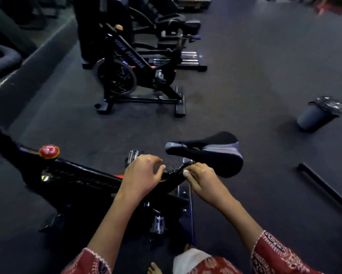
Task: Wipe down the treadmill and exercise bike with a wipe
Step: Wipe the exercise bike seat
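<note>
"Since the exercise bike looks heavy and steady, where's the wipe?"

"Just below the saddle, I think. It's small, limp and light, pinched in the right hand. The left hand curls at the stiff seat post; whether it's gripping, can't tell."
</note>
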The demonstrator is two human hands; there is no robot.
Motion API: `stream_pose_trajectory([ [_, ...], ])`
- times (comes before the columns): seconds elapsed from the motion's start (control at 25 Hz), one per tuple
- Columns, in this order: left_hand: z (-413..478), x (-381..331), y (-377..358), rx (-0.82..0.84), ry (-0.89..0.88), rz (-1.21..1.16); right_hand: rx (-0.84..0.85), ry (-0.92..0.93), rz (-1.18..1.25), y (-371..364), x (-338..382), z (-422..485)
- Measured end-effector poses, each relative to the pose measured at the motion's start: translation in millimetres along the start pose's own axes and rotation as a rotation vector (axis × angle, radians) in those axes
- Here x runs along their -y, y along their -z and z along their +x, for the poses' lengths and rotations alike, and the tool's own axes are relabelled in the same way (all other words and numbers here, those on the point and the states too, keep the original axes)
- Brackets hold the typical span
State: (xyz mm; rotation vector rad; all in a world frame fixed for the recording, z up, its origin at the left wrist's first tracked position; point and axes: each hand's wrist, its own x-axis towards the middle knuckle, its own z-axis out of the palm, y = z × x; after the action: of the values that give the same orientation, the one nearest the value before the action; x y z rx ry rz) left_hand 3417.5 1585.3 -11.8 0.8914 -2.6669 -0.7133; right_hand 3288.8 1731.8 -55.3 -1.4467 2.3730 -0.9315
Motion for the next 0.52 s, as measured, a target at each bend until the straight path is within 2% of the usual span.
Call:
stream_pose_trajectory([
  [0.2, 37, 22, -29, 0.021, -0.007, -0.106, -0.299, -0.092, 0.1, -3, 17, 78],
  [0.28, 50, 34, -41, 0.006, 0.026, -0.134, -0.244, -0.063, 0.057, -29, 13, 114],
  [0.44, 66, 48, -64, 0.002, 0.049, -0.187, 0.054, 0.197, -0.541, -86, -32, 105],
  [0.48, 69, 49, -68, 0.006, 0.04, -0.202, 0.045, 0.266, -0.584, -81, -47, 94],
  [0.52, 73, 49, -72, 0.011, 0.026, -0.219, -0.034, 0.352, -0.577, -74, -60, 83],
])
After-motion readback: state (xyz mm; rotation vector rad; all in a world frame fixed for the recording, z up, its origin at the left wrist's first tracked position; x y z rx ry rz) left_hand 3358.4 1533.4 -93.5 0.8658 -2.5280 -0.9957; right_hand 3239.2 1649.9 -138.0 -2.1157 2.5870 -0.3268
